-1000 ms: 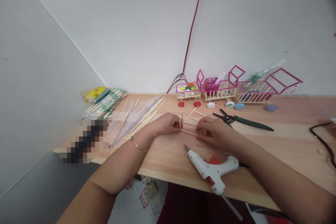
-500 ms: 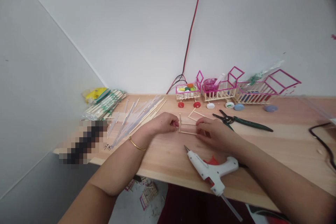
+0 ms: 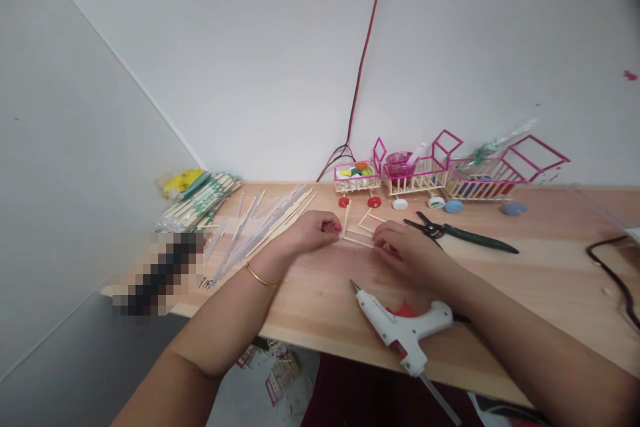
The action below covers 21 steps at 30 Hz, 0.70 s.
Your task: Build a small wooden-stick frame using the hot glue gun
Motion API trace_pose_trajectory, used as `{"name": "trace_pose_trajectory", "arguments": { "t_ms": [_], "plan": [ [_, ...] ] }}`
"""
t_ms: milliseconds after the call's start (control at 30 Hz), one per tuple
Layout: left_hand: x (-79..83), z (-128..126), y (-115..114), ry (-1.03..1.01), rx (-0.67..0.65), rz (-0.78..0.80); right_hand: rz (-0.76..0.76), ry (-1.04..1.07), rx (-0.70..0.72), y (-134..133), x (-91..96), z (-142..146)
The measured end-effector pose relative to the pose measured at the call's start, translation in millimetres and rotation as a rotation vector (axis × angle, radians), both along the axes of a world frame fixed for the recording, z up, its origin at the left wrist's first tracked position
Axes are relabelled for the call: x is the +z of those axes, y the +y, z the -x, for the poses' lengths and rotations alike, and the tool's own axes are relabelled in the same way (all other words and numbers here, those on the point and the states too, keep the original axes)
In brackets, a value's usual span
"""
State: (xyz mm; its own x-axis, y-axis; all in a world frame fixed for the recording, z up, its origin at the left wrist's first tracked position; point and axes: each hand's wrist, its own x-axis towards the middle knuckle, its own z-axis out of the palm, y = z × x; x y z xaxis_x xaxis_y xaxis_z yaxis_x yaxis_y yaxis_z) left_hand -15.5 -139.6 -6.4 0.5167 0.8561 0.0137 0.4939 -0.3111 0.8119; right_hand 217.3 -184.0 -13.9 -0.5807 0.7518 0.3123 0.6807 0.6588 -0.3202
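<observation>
A small frame of thin wooden sticks [image 3: 359, 242] spans the gap between my two hands above the tabletop. My left hand [image 3: 319, 229] pinches its left end, where one short stick points up and away. At the other end, the fingers of my right hand [image 3: 400, 247] are closed on the frame and hide that side. Just behind lies another angled piece of joined sticks [image 3: 369, 220]. A white glue gun [image 3: 400, 327] with a red trigger rests in front of my right hand, a clear glue stick poking out of its back.
Green-handled wire cutters [image 3: 465, 239] lie to the right. Along the wall stand several stick carts [image 3: 417, 177] with magenta rims and bottle-cap wheels. Loose sticks and clear glue sticks [image 3: 260, 227] spread at left, beside bagged sticks [image 3: 205, 200]. A black cable [image 3: 607, 267] curves at far right.
The stick frame has tilted in my hands: its upright stick now leans further away and its long sides look closer together. Both hands keep nearly the same place.
</observation>
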Motion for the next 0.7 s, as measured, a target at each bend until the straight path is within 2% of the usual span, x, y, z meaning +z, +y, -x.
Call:
{"name": "trace_pose_trajectory", "arguments": {
  "t_ms": [100, 433, 567, 633, 700],
  "plan": [
    [0.9, -1.9, -0.3, -0.144, -0.013, 0.121, 0.009, 0.064, -0.003, 2.8, -2.7, -1.4],
    [-0.2, -4.7, -1.9, -0.298, 0.045, 0.342, 0.014, 0.119, -0.018, 0.4, -0.1, -0.5],
    [-0.6, -3.4, -1.7, -0.379, 0.04, 0.494, -0.002, 0.126, -0.01, 1.6, -1.7, -1.2],
    [0.2, -2.5, -1.8, -0.357, 0.026, 0.488, -0.006, 0.127, -0.007, 1.7, -1.0, -1.4],
    [1.1, -2.1, -1.9, -0.311, 0.036, 0.397, -0.01, 0.136, -0.007, 0.9, 1.5, -1.3]
  ]
}}
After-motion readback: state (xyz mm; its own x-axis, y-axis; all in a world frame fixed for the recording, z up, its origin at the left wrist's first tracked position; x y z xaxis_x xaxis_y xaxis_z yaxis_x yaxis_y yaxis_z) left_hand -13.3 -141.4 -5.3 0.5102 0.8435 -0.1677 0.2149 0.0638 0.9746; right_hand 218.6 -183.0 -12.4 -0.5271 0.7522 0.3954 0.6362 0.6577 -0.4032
